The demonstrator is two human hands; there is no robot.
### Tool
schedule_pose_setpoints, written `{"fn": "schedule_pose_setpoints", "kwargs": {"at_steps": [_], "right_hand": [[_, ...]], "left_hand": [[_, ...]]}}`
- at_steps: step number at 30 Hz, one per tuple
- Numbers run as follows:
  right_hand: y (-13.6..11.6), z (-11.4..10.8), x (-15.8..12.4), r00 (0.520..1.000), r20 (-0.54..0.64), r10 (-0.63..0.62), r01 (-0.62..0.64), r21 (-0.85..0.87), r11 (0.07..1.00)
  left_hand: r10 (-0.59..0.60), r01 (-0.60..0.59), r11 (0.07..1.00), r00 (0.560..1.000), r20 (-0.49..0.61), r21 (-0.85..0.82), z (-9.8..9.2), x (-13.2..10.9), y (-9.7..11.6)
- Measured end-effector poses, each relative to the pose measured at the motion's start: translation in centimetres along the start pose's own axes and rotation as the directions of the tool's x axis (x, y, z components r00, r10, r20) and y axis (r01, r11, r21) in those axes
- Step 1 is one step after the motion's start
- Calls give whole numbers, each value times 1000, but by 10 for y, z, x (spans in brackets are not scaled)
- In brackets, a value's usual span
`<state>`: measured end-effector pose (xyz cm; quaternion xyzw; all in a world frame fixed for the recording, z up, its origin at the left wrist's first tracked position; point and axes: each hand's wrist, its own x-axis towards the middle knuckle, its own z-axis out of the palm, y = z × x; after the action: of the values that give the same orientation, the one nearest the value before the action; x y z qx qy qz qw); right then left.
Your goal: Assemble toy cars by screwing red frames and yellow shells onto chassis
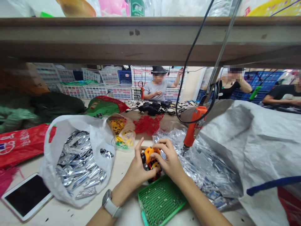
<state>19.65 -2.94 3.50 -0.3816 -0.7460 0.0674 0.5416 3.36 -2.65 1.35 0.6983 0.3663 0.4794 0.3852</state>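
Note:
Both hands meet around a small orange-and-black toy vehicle (149, 154), with a round black wheel-like part at its left side and red and yellow parts lower down. My left hand (137, 171) grips its left and lower side, thumb across the front and index finger pointing up. The fingers of my right hand (169, 160) are bent over its orange top and right side. Just below the toy, a green mesh tray (162, 201) holds many tiny metal pieces, probably screws. An orange electric screwdriver (194, 127) hangs to the right of my right hand, touched by neither.
To the left stand a white bag (50, 157) of silvery wrapped parts and a white tablet (27, 196). Behind are a clear bag of yellow pieces (123, 138) and black cabled items (151, 108). Plastic-wrapped parts (211, 172) lie right. A shelf (150, 37) crosses overhead; people sit opposite.

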Motion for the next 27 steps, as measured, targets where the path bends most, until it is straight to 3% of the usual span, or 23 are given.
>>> {"fn": "schedule_pose_setpoints", "kwargs": {"at_steps": [3,6,11,19,23,27], "right_hand": [[0,-4,7,998,40,-48,48,-5,999],[1,-4,14,991,95,-91,95,-34,995],[6,5,17,981,159,-110,124,-79,989],[11,19,8,994,112,13,-11,-24,1000],[11,27,4,998,57,20,-23,38,999],[12,30,2,998,27,59,-60,67,996]], "left_hand": [[5,-5,1000,1000,23,0,2,1,1],[-63,65,997,996,68,-41,6,1,1],[-93,93,991,996,0,-93,7,-1,0],[-113,113,990,994,5,-81,-2,-1,3],[-70,69,996,998,-12,-48,-6,0,-1],[-32,30,993,999,-15,-118,-9,-1,-6]]}}
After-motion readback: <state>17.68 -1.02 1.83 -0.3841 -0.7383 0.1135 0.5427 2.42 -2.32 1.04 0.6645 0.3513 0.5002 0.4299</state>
